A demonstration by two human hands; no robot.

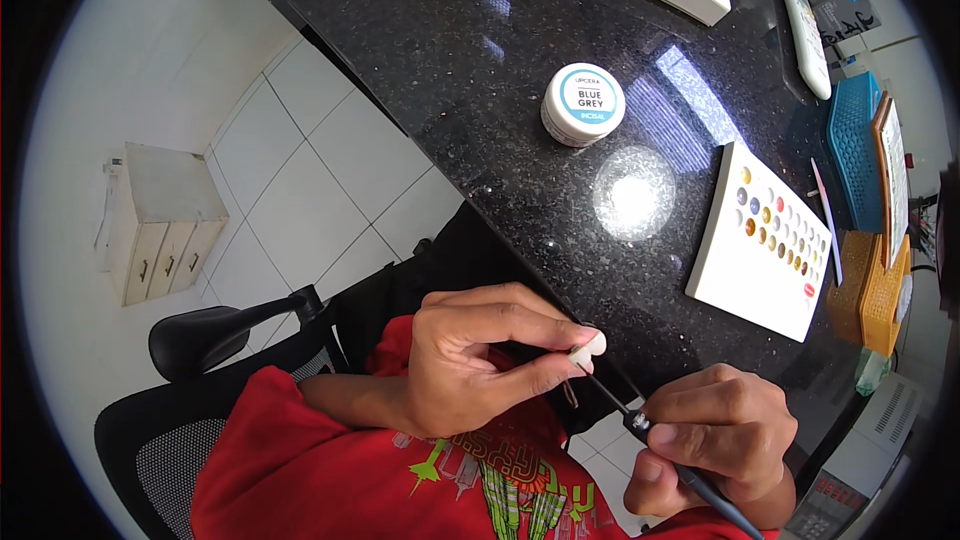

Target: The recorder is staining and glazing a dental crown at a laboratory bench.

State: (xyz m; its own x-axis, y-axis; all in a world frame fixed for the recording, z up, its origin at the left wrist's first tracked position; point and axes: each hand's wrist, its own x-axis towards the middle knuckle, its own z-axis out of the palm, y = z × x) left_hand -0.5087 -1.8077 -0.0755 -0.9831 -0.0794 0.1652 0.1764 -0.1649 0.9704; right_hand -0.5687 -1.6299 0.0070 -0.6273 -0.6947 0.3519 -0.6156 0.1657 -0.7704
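Note:
My left hand (470,355) pinches a small white tooth-shaped piece (588,347) between thumb and forefinger, just off the near edge of the black speckled counter (470,70). In my right hand (715,440) I hold a thin dark brush (650,430) like a pen. Its fine tip touches the underside of the white piece. Both hands hover over my lap, above a red printed shirt.
A round white jar (582,104) with a blue lid label stands on the counter. A white palette (765,240) with several coloured dots lies to the right. Blue (855,150) and orange baskets (872,290) sit at the far right. An office chair armrest (215,335) and small drawer unit (160,220) are at left.

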